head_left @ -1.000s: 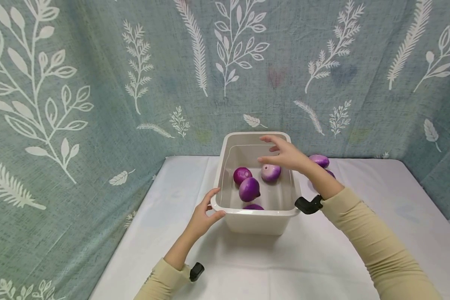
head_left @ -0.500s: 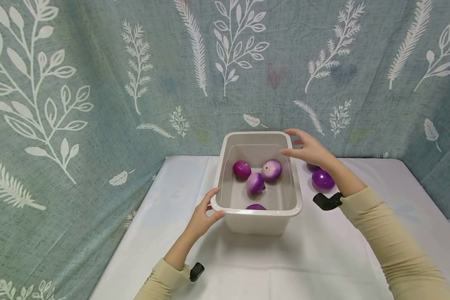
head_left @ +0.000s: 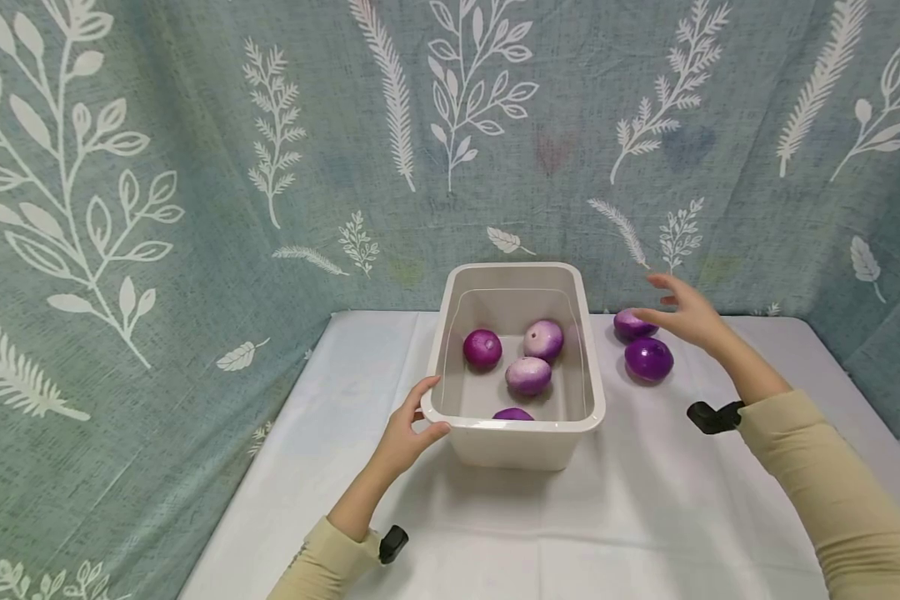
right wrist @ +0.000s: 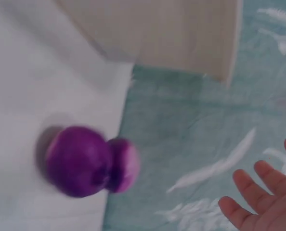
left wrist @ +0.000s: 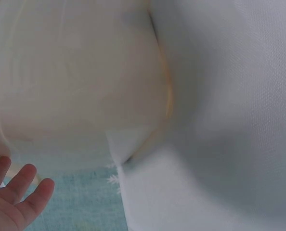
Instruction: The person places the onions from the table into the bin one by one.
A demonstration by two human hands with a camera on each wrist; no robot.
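My left hand (head_left: 399, 437) holds the near left corner of a white plastic bin (head_left: 521, 446), thumb at the front and fingers along the left side. In the left wrist view, its fingertips (left wrist: 25, 175) are beside the bin wall. Several red onions lie inside, including a dark one (head_left: 482, 349), two paler ones and one partly hidden by the front rim. My right hand (head_left: 690, 317) is in the air with nothing in it, fingers spread. Close by on the table are two more red onions, a near one (head_left: 648, 360) and one behind it (head_left: 633, 325).
A white cloth covers the table (head_left: 510, 533). Behind and to the left hangs a grey-green curtain (head_left: 307, 167) with white leaf prints. The table's back edge runs just behind the bin and the loose onions.
My right hand has moved rightwards from above the bin to near the two loose onions. An onion in the bin has rolled right and come to lie by the pale one. My left hand stays put.
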